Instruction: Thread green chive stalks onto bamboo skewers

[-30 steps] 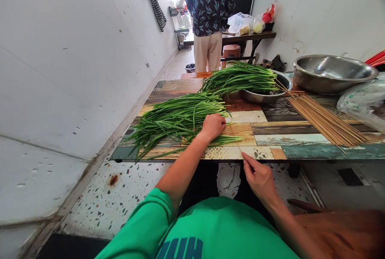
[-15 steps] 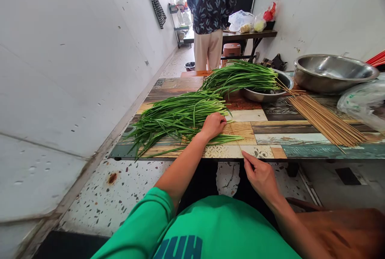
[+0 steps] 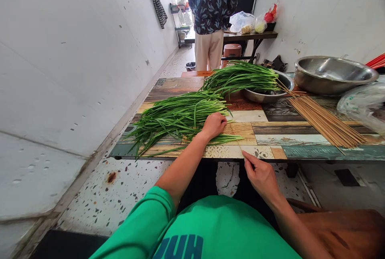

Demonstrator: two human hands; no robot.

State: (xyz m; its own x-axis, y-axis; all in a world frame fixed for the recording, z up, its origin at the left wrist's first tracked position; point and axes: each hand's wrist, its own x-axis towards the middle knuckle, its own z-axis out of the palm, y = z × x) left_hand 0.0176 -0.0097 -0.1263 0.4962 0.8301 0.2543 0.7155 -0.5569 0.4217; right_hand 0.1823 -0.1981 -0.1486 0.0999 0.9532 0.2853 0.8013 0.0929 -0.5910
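Note:
My left hand (image 3: 214, 125) is closed at the stem ends of a pile of garlic chives (image 3: 183, 110), its fingertips pinching chive stalks. My right hand (image 3: 261, 174) is at the table's front edge, with thumb and forefinger closed on the end of a thin bamboo skewer (image 3: 240, 145). The skewer slants away from me toward the left hand; its far tip is hard to make out there. A few separate chive stalks (image 3: 227, 139) lie under and beside my left wrist. Another bunch of chives (image 3: 243, 76) rests across the rim of a small steel bowl (image 3: 264, 97).
Many bamboo skewers (image 3: 326, 120) lie fanned out on the patchwork table (image 3: 279, 138) at right. Behind them are a large steel basin (image 3: 333, 78) and a clear plastic bag (image 3: 363, 102). Another person (image 3: 212, 14) stands beyond the table. A wooden stool (image 3: 345, 231) is at lower right.

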